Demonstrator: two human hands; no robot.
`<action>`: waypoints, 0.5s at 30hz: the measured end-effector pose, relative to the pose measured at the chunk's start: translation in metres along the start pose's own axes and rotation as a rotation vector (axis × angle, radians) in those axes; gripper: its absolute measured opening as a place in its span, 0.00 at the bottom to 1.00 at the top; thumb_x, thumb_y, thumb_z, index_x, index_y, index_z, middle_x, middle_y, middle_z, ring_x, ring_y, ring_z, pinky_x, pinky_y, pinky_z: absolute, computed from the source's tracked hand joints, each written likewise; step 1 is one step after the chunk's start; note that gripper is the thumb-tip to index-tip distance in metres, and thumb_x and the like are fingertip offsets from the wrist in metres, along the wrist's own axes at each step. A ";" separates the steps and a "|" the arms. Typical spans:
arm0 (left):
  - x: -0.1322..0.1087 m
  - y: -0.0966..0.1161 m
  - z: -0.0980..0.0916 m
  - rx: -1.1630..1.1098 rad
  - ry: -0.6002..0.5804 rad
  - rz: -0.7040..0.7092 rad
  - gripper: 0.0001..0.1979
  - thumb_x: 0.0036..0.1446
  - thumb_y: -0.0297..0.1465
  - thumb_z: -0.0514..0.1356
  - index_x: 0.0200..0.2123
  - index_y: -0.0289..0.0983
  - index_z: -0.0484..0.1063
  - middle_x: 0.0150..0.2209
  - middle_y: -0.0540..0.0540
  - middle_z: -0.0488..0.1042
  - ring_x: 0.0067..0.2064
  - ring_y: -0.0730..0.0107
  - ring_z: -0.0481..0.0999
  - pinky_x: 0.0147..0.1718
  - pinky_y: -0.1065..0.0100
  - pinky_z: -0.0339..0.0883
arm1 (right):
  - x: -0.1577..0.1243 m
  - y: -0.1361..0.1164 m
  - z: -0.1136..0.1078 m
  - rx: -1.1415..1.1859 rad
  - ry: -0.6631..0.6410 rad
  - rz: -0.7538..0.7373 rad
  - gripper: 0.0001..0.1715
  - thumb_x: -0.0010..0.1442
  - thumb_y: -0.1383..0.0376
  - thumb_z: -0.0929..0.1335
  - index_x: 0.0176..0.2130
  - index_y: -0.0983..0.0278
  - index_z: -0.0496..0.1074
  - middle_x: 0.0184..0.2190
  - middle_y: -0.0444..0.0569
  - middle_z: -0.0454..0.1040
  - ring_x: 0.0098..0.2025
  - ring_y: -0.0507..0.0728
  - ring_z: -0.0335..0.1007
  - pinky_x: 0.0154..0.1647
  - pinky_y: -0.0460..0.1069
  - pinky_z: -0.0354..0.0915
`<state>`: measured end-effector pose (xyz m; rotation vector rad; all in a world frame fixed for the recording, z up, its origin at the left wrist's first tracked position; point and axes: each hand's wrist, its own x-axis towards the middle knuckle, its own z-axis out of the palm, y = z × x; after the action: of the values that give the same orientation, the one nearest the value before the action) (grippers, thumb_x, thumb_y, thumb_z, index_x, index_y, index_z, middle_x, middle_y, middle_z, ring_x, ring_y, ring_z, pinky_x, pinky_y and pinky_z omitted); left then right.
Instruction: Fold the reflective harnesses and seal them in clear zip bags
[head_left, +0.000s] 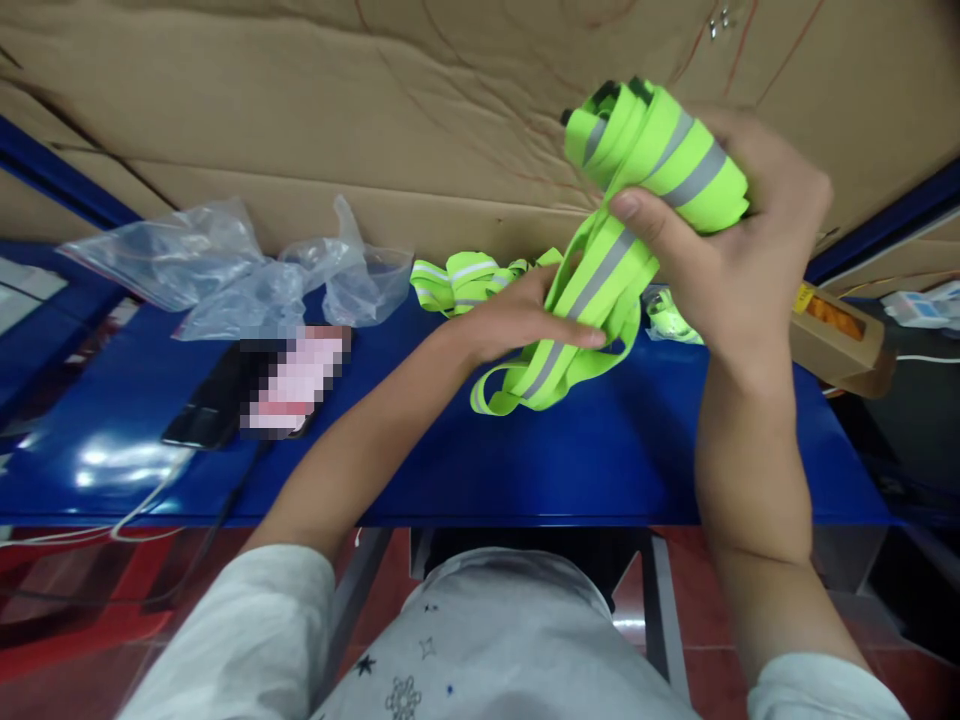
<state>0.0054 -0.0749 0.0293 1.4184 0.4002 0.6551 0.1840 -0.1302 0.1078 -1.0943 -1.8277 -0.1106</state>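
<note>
A neon yellow-green reflective strap (660, 150) with grey stripes is bunched into a thick roll, black pieces showing at its upper end. My right hand (739, 240) grips this roll above the table, thumb across its near side. From the roll, flat lengths of strap hang down to the left in loops. My left hand (536, 320) is closed around these hanging lengths, its thumb lying over the striped face; its other fingers are partly hidden behind the strap. Behind my left hand, more reflective straps (472, 278) lie in a heap on the blue table (450, 470).
Clear plastic bags (217, 260) lie at the back left. Near them are a black phone (217, 400) and a second phone (300, 380) with a blurred screen, cables trailing off. A bagged strap (670, 316) and a cardboard box (840, 340) sit right. Cardboard (300, 120) covers the back.
</note>
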 end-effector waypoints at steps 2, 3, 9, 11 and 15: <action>0.001 -0.004 -0.003 0.008 -0.071 -0.073 0.23 0.50 0.39 0.78 0.47 0.37 0.80 0.46 0.42 0.85 0.48 0.52 0.85 0.52 0.52 0.79 | 0.001 0.003 -0.005 -0.035 0.005 0.064 0.23 0.67 0.42 0.71 0.55 0.47 0.80 0.54 0.43 0.81 0.60 0.64 0.78 0.65 0.63 0.73; 0.001 -0.005 -0.005 0.020 -0.083 -0.086 0.21 0.52 0.40 0.77 0.46 0.38 0.81 0.45 0.42 0.85 0.47 0.53 0.86 0.50 0.52 0.79 | 0.002 0.004 -0.007 -0.046 0.003 0.123 0.21 0.66 0.41 0.71 0.51 0.47 0.81 0.49 0.44 0.82 0.55 0.66 0.79 0.60 0.64 0.75; 0.004 -0.019 -0.005 0.098 -0.076 -0.022 0.21 0.44 0.36 0.78 0.41 0.39 0.81 0.41 0.44 0.84 0.49 0.53 0.83 0.54 0.53 0.75 | 0.005 0.023 -0.003 0.160 0.226 0.335 0.32 0.65 0.35 0.68 0.24 0.53 0.76 0.17 0.45 0.61 0.18 0.55 0.55 0.21 0.54 0.54; 0.010 -0.033 0.003 -0.099 -0.026 -0.074 0.19 0.44 0.36 0.77 0.39 0.39 0.79 0.39 0.45 0.84 0.47 0.54 0.83 0.53 0.53 0.76 | 0.002 0.030 0.013 0.275 0.152 0.363 0.33 0.64 0.36 0.71 0.25 0.58 0.77 0.16 0.43 0.60 0.17 0.51 0.49 0.20 0.51 0.45; 0.022 -0.065 0.018 -0.304 0.142 -0.155 0.18 0.52 0.43 0.73 0.41 0.41 0.77 0.37 0.47 0.83 0.48 0.55 0.81 0.48 0.56 0.76 | -0.011 0.045 0.056 0.229 -0.110 0.473 0.35 0.69 0.38 0.67 0.24 0.61 0.76 0.18 0.43 0.67 0.21 0.51 0.61 0.26 0.49 0.61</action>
<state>0.0450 -0.0764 -0.0295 1.0458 0.4947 0.6612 0.1796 -0.0825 0.0533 -1.3535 -1.5805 0.4339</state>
